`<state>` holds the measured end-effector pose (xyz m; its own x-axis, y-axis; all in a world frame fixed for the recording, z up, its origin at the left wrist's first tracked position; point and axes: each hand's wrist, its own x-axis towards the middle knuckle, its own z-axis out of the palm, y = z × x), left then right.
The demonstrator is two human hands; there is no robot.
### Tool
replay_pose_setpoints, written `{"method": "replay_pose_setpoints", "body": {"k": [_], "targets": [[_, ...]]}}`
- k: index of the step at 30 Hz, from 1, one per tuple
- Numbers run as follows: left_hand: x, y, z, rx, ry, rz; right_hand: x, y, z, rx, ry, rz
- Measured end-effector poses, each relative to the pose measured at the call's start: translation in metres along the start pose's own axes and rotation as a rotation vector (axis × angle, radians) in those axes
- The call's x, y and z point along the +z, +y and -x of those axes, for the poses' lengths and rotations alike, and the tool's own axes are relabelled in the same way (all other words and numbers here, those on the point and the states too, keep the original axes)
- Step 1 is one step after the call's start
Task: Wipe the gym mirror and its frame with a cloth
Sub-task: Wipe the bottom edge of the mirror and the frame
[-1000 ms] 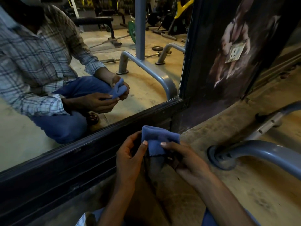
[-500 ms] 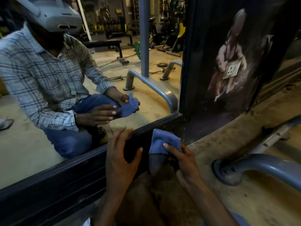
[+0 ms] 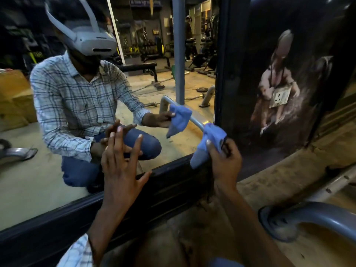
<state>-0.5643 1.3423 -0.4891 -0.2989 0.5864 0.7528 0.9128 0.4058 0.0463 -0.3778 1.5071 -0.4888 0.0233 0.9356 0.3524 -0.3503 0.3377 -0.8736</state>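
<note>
The gym mirror (image 3: 183,78) fills the left and centre, and its dark frame (image 3: 173,182) runs along the bottom and up the right side. My right hand (image 3: 225,160) pinches a blue cloth (image 3: 208,141) and holds it up near the mirror's lower right corner. The cloth hangs down over the bottom frame rail. My left hand (image 3: 121,162) is raised in front of the glass with its fingers spread and straight, holding nothing. Whether its fingertips touch the glass I cannot tell. The mirror shows a crouching person in a checked shirt with the same cloth.
A grey metal machine leg (image 3: 308,220) with a round foot stands on the sandy floor (image 3: 269,189) at the right. A dark poster panel (image 3: 279,83) with a wall socket (image 3: 280,97) stands right of the mirror. Gym equipment shows in the reflection.
My left hand let go of the cloth and rose, fingers spreading before the glass. My right hand lifted the cloth up toward the mirror's lower right corner. My view tilted upward.
</note>
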Motion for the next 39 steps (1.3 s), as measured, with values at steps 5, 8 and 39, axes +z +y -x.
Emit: {"method": "replay_pose_setpoints", "body": {"k": [5, 8, 39], "targets": [[-0.009, -0.012, -0.002, 0.010, 0.016, -0.057, 0.019, -0.022, -0.066, -0.166, 0.036, 0.015], [-0.017, -0.015, -0.011, 0.016, 0.035, -0.065, 0.025, -0.031, -0.082, -0.217, 0.016, 0.059], [-0.097, -0.082, -0.047, 0.142, -0.001, -0.184, 0.086, -0.039, -0.089, -0.364, -0.101, 0.398]]}}
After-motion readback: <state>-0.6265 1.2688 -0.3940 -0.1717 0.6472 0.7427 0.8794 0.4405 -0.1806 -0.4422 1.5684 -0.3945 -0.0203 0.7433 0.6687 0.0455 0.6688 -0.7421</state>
